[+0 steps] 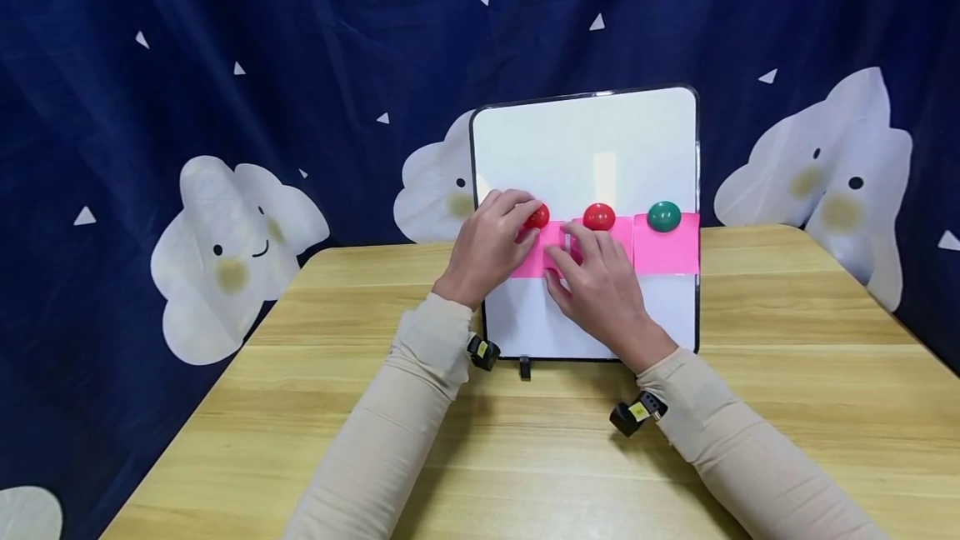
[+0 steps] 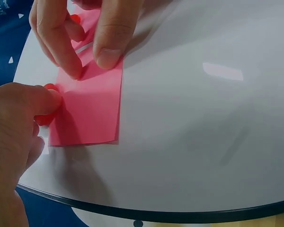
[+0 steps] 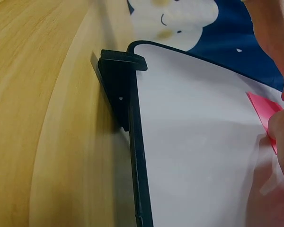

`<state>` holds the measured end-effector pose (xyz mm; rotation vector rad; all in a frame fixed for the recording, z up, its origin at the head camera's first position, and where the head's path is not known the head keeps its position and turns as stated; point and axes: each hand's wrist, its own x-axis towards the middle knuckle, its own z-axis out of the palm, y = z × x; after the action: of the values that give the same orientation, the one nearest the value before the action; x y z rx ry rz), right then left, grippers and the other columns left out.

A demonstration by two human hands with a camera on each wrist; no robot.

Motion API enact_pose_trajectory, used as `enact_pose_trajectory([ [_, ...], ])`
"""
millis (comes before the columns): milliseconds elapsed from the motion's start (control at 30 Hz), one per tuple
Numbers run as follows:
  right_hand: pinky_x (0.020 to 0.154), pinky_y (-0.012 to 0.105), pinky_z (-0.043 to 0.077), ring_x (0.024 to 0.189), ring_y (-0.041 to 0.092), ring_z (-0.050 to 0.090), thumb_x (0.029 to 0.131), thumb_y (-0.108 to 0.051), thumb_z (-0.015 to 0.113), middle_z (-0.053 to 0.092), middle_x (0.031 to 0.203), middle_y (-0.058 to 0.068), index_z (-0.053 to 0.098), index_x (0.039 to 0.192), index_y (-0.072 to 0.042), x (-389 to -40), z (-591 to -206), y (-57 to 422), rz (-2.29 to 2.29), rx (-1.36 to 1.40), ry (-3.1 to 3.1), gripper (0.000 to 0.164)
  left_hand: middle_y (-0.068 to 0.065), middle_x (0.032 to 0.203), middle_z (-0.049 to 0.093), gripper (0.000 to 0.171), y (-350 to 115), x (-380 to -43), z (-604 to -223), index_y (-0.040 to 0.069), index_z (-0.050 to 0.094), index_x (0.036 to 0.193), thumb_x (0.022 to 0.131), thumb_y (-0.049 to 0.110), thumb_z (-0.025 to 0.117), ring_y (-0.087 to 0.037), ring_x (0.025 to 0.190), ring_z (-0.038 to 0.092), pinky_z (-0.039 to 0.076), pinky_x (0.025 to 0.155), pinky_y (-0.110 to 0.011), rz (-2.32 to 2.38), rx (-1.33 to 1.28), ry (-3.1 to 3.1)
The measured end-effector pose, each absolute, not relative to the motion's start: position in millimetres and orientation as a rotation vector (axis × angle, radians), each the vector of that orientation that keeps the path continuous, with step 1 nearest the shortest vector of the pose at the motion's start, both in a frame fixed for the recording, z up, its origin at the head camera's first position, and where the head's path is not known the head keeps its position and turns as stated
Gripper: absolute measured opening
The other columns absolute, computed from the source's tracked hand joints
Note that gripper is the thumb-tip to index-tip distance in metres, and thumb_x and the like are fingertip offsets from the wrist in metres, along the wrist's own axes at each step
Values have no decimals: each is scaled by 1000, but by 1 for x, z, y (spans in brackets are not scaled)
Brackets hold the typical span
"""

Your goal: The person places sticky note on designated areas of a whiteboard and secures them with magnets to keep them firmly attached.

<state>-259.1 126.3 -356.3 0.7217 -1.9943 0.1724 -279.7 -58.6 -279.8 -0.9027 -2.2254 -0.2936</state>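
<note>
On an upright whiteboard (image 1: pixel 585 132) several pink paper squares hang in a row. My left hand (image 1: pixel 486 244) pinches a round red magnet (image 1: pixel 537 217) at the top edge of the leftmost pink square (image 2: pixel 90 113). My right hand (image 1: pixel 600 286) touches the right side of that square, its thumb (image 2: pixel 109 57) on the lower right corner and a fingertip farther up, set apart from the thumb. Behind the right hand, the middle pink square is partly hidden under a second red magnet (image 1: pixel 599 217). A green magnet (image 1: pixel 663 217) sits on the top of the right pink square (image 1: pixel 667 255).
The whiteboard stands on a wooden table (image 1: pixel 345 340), propped on black clip feet (image 3: pixel 120 85). A dark blue curtain (image 1: pixel 360 40) with white clouds and triangles hangs behind it.
</note>
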Motion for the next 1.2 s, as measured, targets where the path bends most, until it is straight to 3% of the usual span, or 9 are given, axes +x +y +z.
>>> enact_pose_trajectory([
  [933, 78, 47, 52, 102, 36, 54, 75, -21, 84, 53, 130, 24, 69, 113, -3, -257, -359, 127, 201, 713, -1975, 44, -8, 122, 65, 41, -58, -281, -290, 7, 69, 125, 87, 22, 78, -21, 109, 59, 52, 92, -27, -235, -880, -2172],
  [1200, 82, 46, 52, 104, 36, 55, 76, -19, 83, 55, 129, 23, 70, 112, -2, -254, -362, 123, 275, 754, -1966, 42, -8, 115, 63, 29, -80, -274, -301, 9, 72, 118, 91, 21, 72, -19, 98, 60, 56, 72, -29, -351, -802, -2125],
])
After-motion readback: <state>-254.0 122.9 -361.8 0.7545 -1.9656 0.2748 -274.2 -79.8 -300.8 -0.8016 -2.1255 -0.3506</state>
